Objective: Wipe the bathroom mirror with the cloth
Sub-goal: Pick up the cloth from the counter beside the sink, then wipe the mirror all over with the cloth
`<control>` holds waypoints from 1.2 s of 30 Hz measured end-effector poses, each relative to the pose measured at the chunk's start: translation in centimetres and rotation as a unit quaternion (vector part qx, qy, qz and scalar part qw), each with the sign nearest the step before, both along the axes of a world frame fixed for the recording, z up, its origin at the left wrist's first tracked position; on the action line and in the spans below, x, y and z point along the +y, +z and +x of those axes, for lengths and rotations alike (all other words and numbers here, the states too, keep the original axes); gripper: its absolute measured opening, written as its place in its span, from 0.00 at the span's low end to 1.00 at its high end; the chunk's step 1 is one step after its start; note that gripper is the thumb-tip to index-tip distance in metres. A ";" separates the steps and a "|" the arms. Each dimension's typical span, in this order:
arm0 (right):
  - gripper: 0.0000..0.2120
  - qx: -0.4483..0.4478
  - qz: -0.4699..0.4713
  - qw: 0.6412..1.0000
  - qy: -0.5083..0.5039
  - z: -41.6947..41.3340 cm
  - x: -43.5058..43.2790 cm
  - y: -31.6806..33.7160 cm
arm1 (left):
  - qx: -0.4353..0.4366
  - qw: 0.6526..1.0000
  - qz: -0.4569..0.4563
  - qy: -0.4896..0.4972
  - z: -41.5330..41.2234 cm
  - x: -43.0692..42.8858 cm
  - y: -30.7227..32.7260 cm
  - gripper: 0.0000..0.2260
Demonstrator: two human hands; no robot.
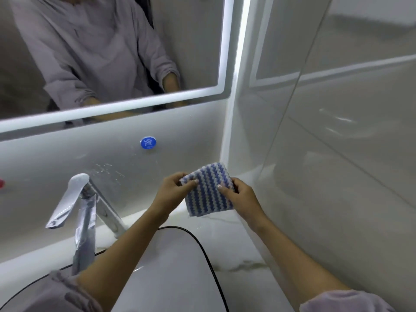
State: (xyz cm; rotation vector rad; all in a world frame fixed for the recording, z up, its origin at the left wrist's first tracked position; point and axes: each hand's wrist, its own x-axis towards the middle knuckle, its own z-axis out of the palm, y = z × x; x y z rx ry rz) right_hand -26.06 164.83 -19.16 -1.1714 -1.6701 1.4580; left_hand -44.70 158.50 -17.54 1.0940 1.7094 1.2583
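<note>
One cloth [206,192], one mirror [198,52], one tap [84,221] — two hands [171,192] [242,199].

A blue sticker [148,143] below the mirror [198,52] bears the character 冷. Its smaller lettering is unreadable.

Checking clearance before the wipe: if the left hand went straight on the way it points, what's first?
The left hand pinches the cloth, so that comes first; past it, probably the right hand, depth unclear.

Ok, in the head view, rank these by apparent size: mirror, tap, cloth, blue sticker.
Largest to smallest:
1. mirror, even though only partly in frame
2. tap
3. cloth
4. blue sticker
</note>
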 end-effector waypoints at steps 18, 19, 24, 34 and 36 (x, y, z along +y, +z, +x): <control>0.20 0.261 -0.202 0.933 0.141 -3.4 -9.4 10.8 | -0.239 0.964 0.113 0.041 -0.5 -12.9 9.6 0.17; 0.21 0.264 -0.207 0.931 0.145 -3.7 -9.9 10.9 | -0.234 0.965 0.111 0.042 -0.7 -13.7 9.6 0.17; 0.24 0.276 -0.222 0.914 0.197 -5.3 -12.3 10.9 | -0.186 0.968 0.127 0.109 -1.2 -17.4 9.8 0.13; 0.11 0.208 -0.064 0.943 0.252 -8.1 -15.7 9.9 | -0.075 0.952 0.161 0.250 -1.8 -23.1 10.2 0.08; 0.10 0.207 -0.063 0.940 0.264 -8.4 -16.0 9.8 | -0.079 0.946 0.158 0.271 -1.6 -23.8 10.0 0.09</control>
